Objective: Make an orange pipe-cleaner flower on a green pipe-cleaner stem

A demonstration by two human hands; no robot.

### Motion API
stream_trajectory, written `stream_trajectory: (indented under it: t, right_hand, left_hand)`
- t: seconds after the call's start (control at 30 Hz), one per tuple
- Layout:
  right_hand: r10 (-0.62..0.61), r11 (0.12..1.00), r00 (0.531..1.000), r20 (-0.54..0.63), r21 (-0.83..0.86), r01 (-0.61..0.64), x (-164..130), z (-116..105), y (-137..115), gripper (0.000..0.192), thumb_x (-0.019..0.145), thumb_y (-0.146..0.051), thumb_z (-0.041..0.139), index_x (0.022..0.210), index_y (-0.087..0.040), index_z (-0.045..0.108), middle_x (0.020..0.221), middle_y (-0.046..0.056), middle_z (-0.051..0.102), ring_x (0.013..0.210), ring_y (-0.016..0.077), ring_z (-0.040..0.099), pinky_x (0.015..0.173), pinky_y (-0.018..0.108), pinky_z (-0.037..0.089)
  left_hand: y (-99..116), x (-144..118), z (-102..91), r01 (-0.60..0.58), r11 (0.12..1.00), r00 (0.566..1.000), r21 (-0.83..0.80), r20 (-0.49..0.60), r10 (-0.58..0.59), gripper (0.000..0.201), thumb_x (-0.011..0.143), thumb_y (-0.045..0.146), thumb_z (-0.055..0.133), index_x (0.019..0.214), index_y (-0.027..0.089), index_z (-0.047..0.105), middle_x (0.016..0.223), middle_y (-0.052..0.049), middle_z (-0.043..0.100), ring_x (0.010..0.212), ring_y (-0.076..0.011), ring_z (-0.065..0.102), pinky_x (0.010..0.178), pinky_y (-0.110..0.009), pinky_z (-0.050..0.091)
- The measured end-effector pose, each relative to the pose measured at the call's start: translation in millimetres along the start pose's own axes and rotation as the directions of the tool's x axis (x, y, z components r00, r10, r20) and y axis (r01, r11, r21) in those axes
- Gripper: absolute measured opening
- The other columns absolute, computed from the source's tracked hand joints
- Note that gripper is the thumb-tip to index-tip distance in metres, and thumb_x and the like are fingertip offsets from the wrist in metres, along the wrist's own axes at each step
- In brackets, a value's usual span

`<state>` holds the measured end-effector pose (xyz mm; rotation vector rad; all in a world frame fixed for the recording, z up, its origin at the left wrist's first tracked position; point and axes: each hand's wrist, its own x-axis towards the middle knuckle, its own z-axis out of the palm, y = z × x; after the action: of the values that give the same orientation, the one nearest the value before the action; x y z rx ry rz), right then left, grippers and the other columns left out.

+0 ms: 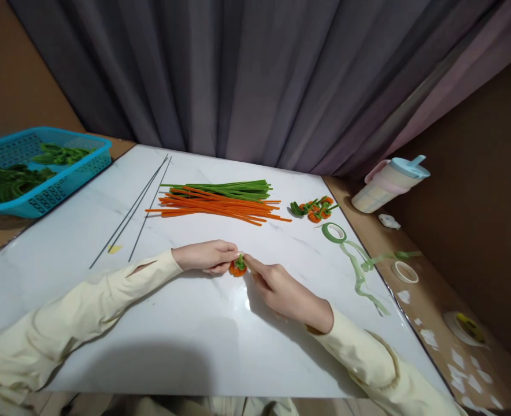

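Observation:
Just above the white tabletop, a small orange pipe-cleaner flower (238,269) with a green top is held between my two hands. My left hand (210,256) pinches it from the left side. From the right, my right hand (284,290) has its index fingertip against the green part, with the other fingers curled in; its thumb is mostly hidden. Beyond my hands lie a bundle of orange pipe cleaners (221,205) and, partly beneath it, a bundle of green pipe cleaners (242,188). Several finished-looking orange and green flowers (316,209) sit to their right.
Thin dark green wires (138,205) lie at the left, near a blue basket (43,203) with green leafy pieces. On the right are green floral tape (334,232) with loose strips, a tumbler (389,182), a white tape ring (405,272) and paper scraps.

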<state>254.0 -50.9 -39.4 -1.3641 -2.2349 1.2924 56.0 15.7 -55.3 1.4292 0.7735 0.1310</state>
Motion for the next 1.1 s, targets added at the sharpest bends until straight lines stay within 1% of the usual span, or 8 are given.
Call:
stream_trajectory:
  t: [0.23, 0.43, 0.57, 0.67, 0.77, 0.87, 1.0, 1.1]
  right_hand:
    - [0.053, 0.996, 0.998, -0.031, 0.073, -0.051, 5, -4, 0, 0.044, 0.091, -0.019, 0.033, 0.135, -0.021, 0.041, 0.042, -0.008, 0.043, 0.023, 0.0082, 0.041, 0.026, 0.015, 0.029]
    - [0.178, 0.957, 0.984, 0.025, 0.227, -0.179, 8, -12, -2, 0.045, 0.091, -0.025, 0.043, 0.135, -0.020, 0.039, 0.062, -0.005, 0.052, 0.024, 0.0033, 0.035, 0.022, 0.015, 0.023]
    - [0.173, 0.937, 0.978, 0.120, 0.286, -0.201, 8, -19, -4, 0.041, 0.091, -0.031, 0.044, 0.130, -0.018, 0.046, 0.062, -0.005, 0.050, 0.025, 0.0016, 0.030, 0.022, 0.014, 0.020]
    - [0.168, 0.943, 0.976, 0.137, 0.266, -0.200, 7, -20, -7, 0.042, 0.092, -0.030, 0.041, 0.133, -0.019, 0.043, 0.062, -0.005, 0.049, 0.026, 0.0017, 0.030, 0.024, 0.014, 0.019]
    - [0.125, 0.977, 0.985, 0.117, 0.160, -0.143, 7, -18, -9, 0.040, 0.093, -0.023, 0.035, 0.132, -0.021, 0.043, 0.060, -0.006, 0.047, 0.028, 0.0029, 0.033, 0.029, 0.015, 0.022]
    - [-0.001, 0.997, 0.997, 0.079, -0.078, 0.007, 6, -12, -9, 0.043, 0.087, -0.009, 0.032, 0.127, -0.019, 0.046, 0.055, -0.005, 0.043, 0.038, 0.0067, 0.035, 0.041, 0.018, 0.029]
    - [-0.062, 0.891, 0.990, 0.125, -0.441, 0.112, 4, -4, -9, 0.055, 0.077, 0.000, 0.033, 0.131, -0.009, 0.039, 0.068, 0.004, 0.055, 0.052, 0.0130, 0.043, 0.050, 0.023, 0.031]
    - [-0.037, 0.817, 0.984, 0.172, -0.562, 0.129, 3, -1, -10, 0.059, 0.075, 0.002, 0.031, 0.134, -0.006, 0.033, 0.080, 0.011, 0.059, 0.057, 0.0153, 0.048, 0.053, 0.025, 0.034]
  left_hand:
    - [-4, -1, -1.7, -0.031, 0.999, 0.997, -0.011, 0.075, 0.031, 0.026, 0.086, 0.043, 0.048, 0.081, 0.019, 0.040, 0.043, 0.011, 0.035, 0.036, -0.0058, 0.022, 0.039, -0.021, 0.017]
    - [3, -4, 3.1, -0.010, 1.000, 1.000, 0.028, 0.028, 0.009, 0.018, 0.085, 0.035, 0.046, 0.082, 0.018, 0.041, 0.042, 0.011, 0.030, 0.038, -0.0066, 0.019, 0.040, -0.021, 0.015]
    - [13, -11, 6.8, -0.034, 0.969, 0.998, 0.244, -0.034, 0.044, 0.010, 0.084, 0.028, 0.043, 0.082, 0.018, 0.044, 0.047, 0.009, 0.034, 0.043, -0.0078, 0.026, 0.042, -0.019, 0.022]
    - [20, -17, 9.4, -0.043, 0.913, 0.994, 0.406, -0.071, 0.078, 0.008, 0.083, 0.024, 0.041, 0.081, 0.018, 0.046, 0.054, 0.006, 0.042, 0.048, -0.0088, 0.033, 0.047, -0.018, 0.029]
    - [23, -19, 10.5, -0.038, 0.880, 0.993, 0.473, -0.080, 0.086, 0.008, 0.083, 0.023, 0.039, 0.080, 0.018, 0.045, 0.057, 0.005, 0.046, 0.050, -0.0095, 0.035, 0.049, -0.019, 0.031]
    - [23, -19, 9.5, -0.018, 0.881, 0.995, 0.473, -0.082, 0.064, 0.008, 0.082, 0.022, 0.040, 0.079, 0.018, 0.046, 0.058, 0.005, 0.046, 0.050, -0.0096, 0.036, 0.049, -0.019, 0.031]
    - [20, -17, 6.3, 0.014, 0.931, 1.000, 0.366, -0.031, -0.003, 0.006, 0.080, 0.020, 0.041, 0.079, 0.018, 0.046, 0.055, 0.006, 0.043, 0.048, -0.0095, 0.035, 0.048, -0.019, 0.030]
    - [19, -15, 3.6, 0.032, 0.965, 0.999, 0.260, 0.022, -0.039, 0.004, 0.079, 0.019, 0.042, 0.078, 0.017, 0.045, 0.054, 0.006, 0.041, 0.046, -0.0087, 0.032, 0.046, -0.020, 0.028]
